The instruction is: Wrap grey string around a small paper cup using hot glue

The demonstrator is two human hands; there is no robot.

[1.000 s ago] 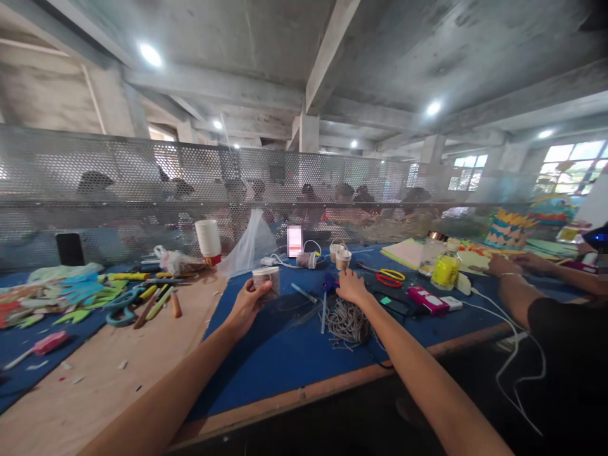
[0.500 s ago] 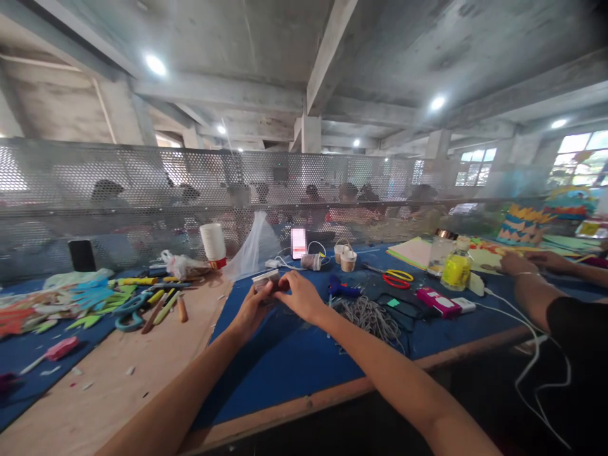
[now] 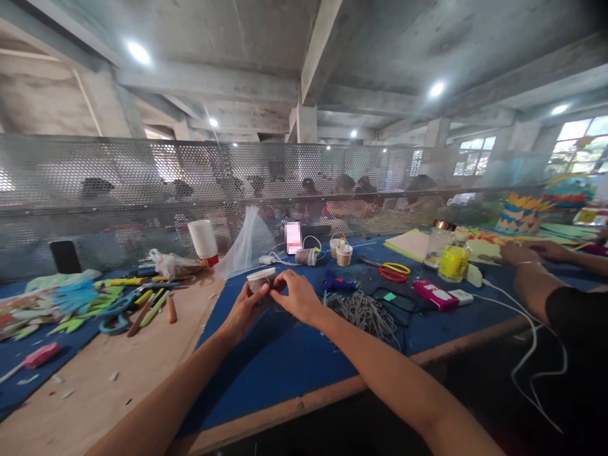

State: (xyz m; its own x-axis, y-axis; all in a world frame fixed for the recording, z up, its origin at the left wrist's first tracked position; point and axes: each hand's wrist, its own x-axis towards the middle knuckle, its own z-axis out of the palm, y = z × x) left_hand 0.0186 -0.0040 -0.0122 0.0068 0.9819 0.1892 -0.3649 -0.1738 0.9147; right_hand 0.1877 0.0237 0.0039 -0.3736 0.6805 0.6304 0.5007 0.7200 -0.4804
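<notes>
Left grip (image 3: 247, 308) clasps a white-rimmed cup (image 3: 256, 279); right grip (image 3: 299, 297) is pinched closed beside it; phone screen (image 3: 293, 238) blurred.

Bare hands (image 3: 298, 297), bare forearms (image 3: 380, 364) — long, slender

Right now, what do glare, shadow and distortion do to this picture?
Head view: the upper-left ceiling light flares white; head view: soft shadow darkens the blue mat near the left hand; head view: the outer edges look stretched, and the lit phone is pixelated.

head view | worn on head | forward and down (wide-angle) | table (image 3: 266, 373) near, mesh partition (image 3: 285, 187) beyond
</notes>
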